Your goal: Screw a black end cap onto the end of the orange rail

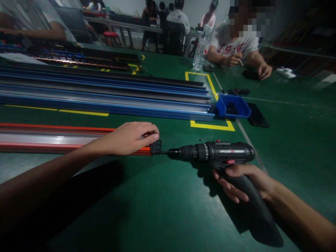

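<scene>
Drill (231,151) gripped by right hand (258,179), bit (164,152) pointing left along axis of orange rail (60,137); left hand (132,138) clasps rail end.

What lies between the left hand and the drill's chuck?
The head view shows the black end piece of the orange rail, then the bit running from the chuck toward it; whether they touch is unclear.

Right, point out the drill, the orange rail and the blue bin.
Drill (231,151): head view, on its black body.
Orange rail (60,138): head view, on its silvery inner strip.
Blue bin (221,105): head view, on its side wall.
</scene>
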`<state>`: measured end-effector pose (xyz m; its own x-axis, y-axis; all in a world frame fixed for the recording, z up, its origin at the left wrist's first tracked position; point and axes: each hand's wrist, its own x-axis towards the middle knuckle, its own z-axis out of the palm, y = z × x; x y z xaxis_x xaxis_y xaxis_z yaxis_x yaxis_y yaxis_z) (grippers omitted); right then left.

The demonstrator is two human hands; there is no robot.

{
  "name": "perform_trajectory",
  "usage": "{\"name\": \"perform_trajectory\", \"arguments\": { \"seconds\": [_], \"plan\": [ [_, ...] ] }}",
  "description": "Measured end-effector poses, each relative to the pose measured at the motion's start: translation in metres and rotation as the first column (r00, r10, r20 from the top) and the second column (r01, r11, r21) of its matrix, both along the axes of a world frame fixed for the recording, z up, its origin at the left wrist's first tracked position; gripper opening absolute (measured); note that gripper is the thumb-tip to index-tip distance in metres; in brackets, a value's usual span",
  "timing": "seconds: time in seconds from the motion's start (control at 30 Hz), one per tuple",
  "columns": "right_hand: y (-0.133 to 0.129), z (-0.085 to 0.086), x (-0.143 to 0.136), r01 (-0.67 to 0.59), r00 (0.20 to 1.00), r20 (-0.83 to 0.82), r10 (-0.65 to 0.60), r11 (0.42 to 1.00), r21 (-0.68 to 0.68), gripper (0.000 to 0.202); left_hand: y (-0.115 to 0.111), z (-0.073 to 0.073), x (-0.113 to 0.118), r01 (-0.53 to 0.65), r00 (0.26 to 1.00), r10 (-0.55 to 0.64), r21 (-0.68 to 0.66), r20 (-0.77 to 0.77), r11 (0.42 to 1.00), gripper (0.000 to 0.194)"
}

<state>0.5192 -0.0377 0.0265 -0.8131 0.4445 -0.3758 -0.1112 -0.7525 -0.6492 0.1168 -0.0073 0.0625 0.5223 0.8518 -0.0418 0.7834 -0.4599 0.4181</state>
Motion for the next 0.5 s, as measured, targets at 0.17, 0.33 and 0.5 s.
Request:
{"name": "perform_trajectory", "arguments": {
  "seconds": [0.17,0.33,0.5],
  "plan": [
    [0.0002,-0.0002,0.0006,0.000,1.000,0.001,0.000,1.000,-0.006,0.029,0.0001,-0.0001,0.0001,0.002,1.000,-0.002,0.005,-0.001,1.000,0.042],
    [0.0012,-0.0003,-0.0004,-0.016,1.000,-0.004,0.016,1.000,-0.004,0.029,0.0007,-0.0009,-0.0004,0.006,1.000,-0.006,0.012,0.005,1.000,0.043],
    [0.0004,-0.0005,0.0005,-0.021,1.000,0.008,0.021,1.000,0.004,0.028,0.0007,-0.0017,-0.0007,0.006,1.000,-0.006,0.019,0.009,1.000,0.044]
  ]
}}
